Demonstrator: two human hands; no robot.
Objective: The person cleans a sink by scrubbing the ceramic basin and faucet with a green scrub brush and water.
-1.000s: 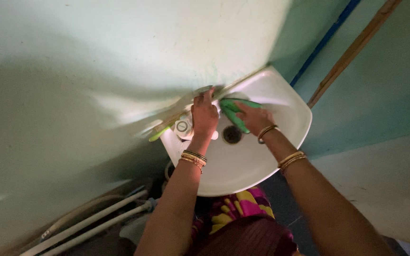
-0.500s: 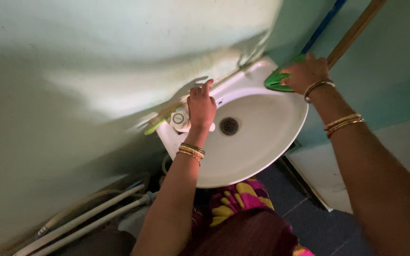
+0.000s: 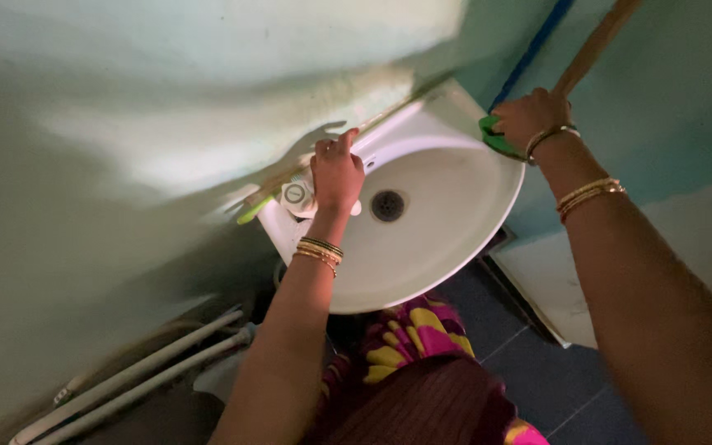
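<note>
A white wall-hung sink (image 3: 422, 255) with a dark drain hole (image 3: 387, 205) is below me. My left hand (image 3: 335, 171) rests at the sink's back rim by the tap, fingers partly curled, forefinger raised, beside a small round white container (image 3: 295, 195). My right hand (image 3: 531, 118) presses a green cloth (image 3: 494, 138) on the sink's right rim. Both wrists wear gold bangles.
A pale green wall (image 3: 166, 99) runs behind the sink. A green stick-like item (image 3: 250, 213) lies at the sink's left corner. White pipes (image 3: 133, 379) run low along the wall. A wooden pole (image 3: 591, 45) and a blue strip (image 3: 529, 49) stand at the right. Dark floor tiles (image 3: 537, 363) lie below.
My right hand carried the green cloth out of the basin near the drain to the sink's right rim, then slid it a little along the rim. My left hand stayed by the tap.
</note>
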